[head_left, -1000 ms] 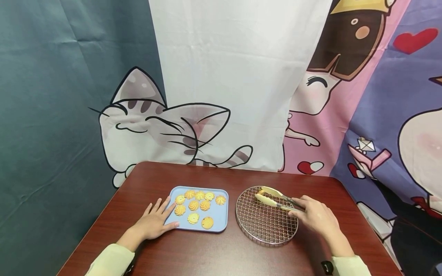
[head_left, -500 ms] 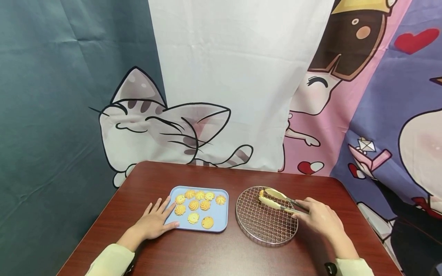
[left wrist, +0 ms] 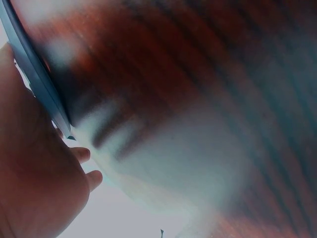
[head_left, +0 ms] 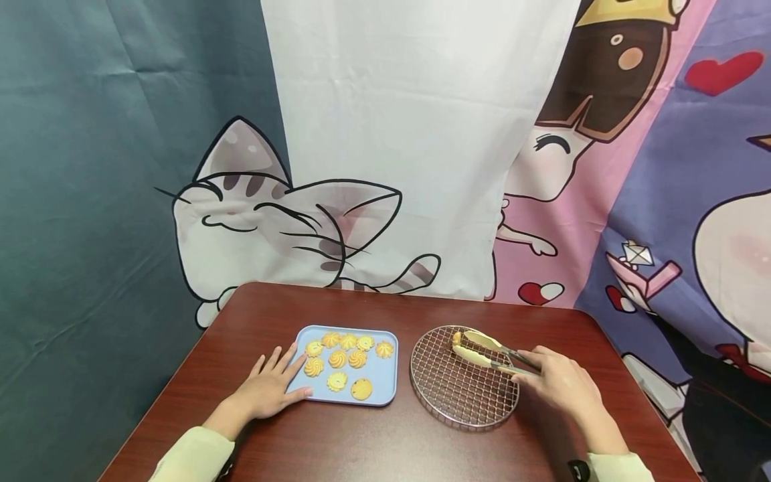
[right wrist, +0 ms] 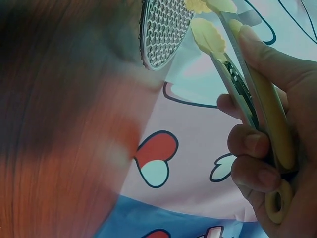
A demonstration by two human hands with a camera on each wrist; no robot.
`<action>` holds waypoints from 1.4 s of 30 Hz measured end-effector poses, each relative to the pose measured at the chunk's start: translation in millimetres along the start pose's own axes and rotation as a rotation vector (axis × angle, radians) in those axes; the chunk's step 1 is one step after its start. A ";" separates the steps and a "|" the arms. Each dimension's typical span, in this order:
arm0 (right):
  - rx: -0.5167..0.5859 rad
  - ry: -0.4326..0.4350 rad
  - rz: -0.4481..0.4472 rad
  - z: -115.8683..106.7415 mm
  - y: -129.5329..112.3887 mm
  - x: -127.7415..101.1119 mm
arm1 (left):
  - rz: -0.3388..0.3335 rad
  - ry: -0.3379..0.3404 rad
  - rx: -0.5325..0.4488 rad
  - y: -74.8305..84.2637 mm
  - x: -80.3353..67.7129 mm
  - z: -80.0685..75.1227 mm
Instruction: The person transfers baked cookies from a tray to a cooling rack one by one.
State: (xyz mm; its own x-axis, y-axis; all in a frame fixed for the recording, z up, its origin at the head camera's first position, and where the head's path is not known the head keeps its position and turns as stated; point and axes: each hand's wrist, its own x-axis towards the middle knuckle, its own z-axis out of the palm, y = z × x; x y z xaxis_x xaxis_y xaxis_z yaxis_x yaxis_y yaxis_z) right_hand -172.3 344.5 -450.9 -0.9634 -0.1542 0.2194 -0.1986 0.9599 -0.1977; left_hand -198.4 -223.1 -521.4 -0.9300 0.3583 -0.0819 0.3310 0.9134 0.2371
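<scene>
My right hand [head_left: 557,383] grips yellow-tipped metal tongs [head_left: 488,350] over the round wire rack [head_left: 460,395]. The tong tips pinch a small yellow cookie [head_left: 456,338] at the rack's far edge. In the right wrist view my fingers [right wrist: 257,148] curl round the tongs [right wrist: 247,94], with the cookie [right wrist: 197,5] at the tips near the rack [right wrist: 163,29]. My left hand [head_left: 271,385] lies flat on the table, fingertips touching the left edge of the blue tray [head_left: 381,389], which holds several swirl cookies [head_left: 337,359]. The left wrist view shows the tray's rim [left wrist: 34,79] against my palm.
The dark red wooden table [head_left: 373,442] carries the tray on the left and the rack on the right. Cartoon-printed curtains [head_left: 373,147] hang close behind its far edge. Bare wood lies in front of both and along the far side.
The tongs with the cookie have shifted slightly right and toward the rack's far edge, tips closing on the cookie. The left hand has not moved.
</scene>
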 end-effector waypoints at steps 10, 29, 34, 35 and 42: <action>-0.024 0.018 -0.050 -3.6 -9.3 13.0 | 0.025 0.041 -0.053 -4.5 1.9 6.1; -0.020 -0.039 -0.053 -10.5 -7.3 25.8 | 0.023 0.039 -0.039 -2.7 3.0 1.9; -0.020 -0.041 -0.041 -12.3 -4.5 22.2 | 0.007 0.020 -0.023 -0.9 3.4 0.2; -0.019 -0.040 -0.040 -12.2 -3.7 21.3 | 0.004 0.018 -0.022 -0.6 3.3 0.1; 0.012 -0.029 -0.035 -8.3 4.4 14.1 | -0.009 0.012 -0.012 -3.6 3.5 3.2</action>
State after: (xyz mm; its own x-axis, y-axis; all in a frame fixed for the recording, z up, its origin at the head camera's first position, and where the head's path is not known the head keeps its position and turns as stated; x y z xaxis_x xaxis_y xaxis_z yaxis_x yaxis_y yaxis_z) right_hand -185.2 348.5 -440.7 -0.9605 -0.1945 0.1990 -0.2343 0.9510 -0.2016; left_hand -202.3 -224.5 -525.6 -0.9347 0.3480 -0.0720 0.3212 0.9140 0.2479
